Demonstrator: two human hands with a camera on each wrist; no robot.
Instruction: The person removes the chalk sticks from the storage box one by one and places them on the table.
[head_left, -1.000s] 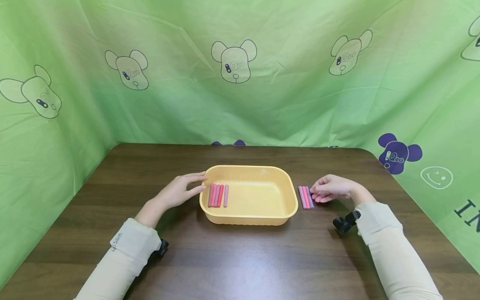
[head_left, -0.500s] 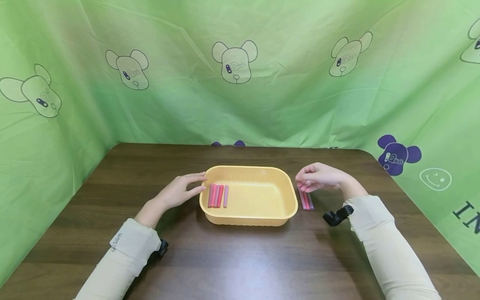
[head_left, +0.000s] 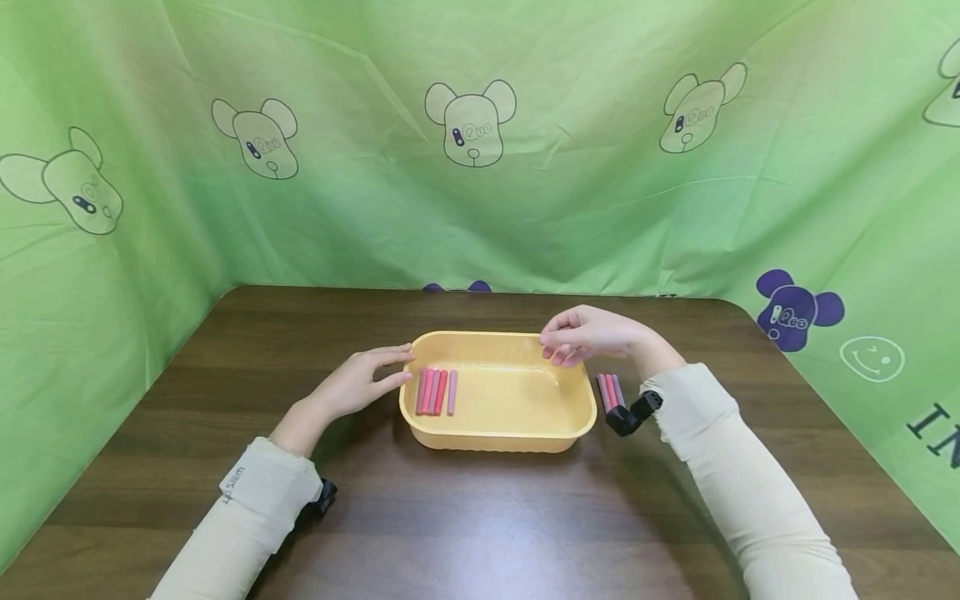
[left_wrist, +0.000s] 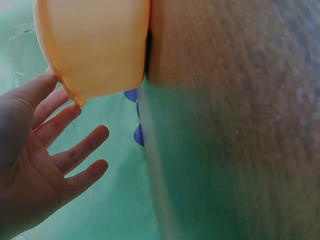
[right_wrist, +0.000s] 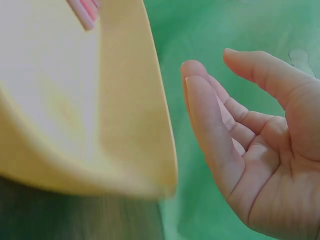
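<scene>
A yellow plastic tray (head_left: 498, 435) sits mid-table; its outer wall fills the left wrist view (left_wrist: 95, 45) and its rim the right wrist view (right_wrist: 130, 100). Several pink, red and purple sticks (head_left: 437, 392) lie side by side at the tray's left end (right_wrist: 85, 10). Three more sticks (head_left: 610, 390) lie on the table just right of the tray. My left hand (head_left: 363, 379) rests by the tray's left rim with straight fingers (left_wrist: 40, 165). My right hand (head_left: 581, 336) hovers over the tray's far right corner, fingers loosely bent, its palm bare (right_wrist: 250, 145).
The dark wood table (head_left: 480, 517) is walled on three sides by a green cloth (head_left: 480, 192) printed with bears. Black wrist cameras sit at the right cuff (head_left: 626, 415) and the left cuff (head_left: 322, 496).
My right hand has lifted off the sticks beside the tray and moved left and up, over the tray's far right corner. The left hand and the sticks have stayed put.
</scene>
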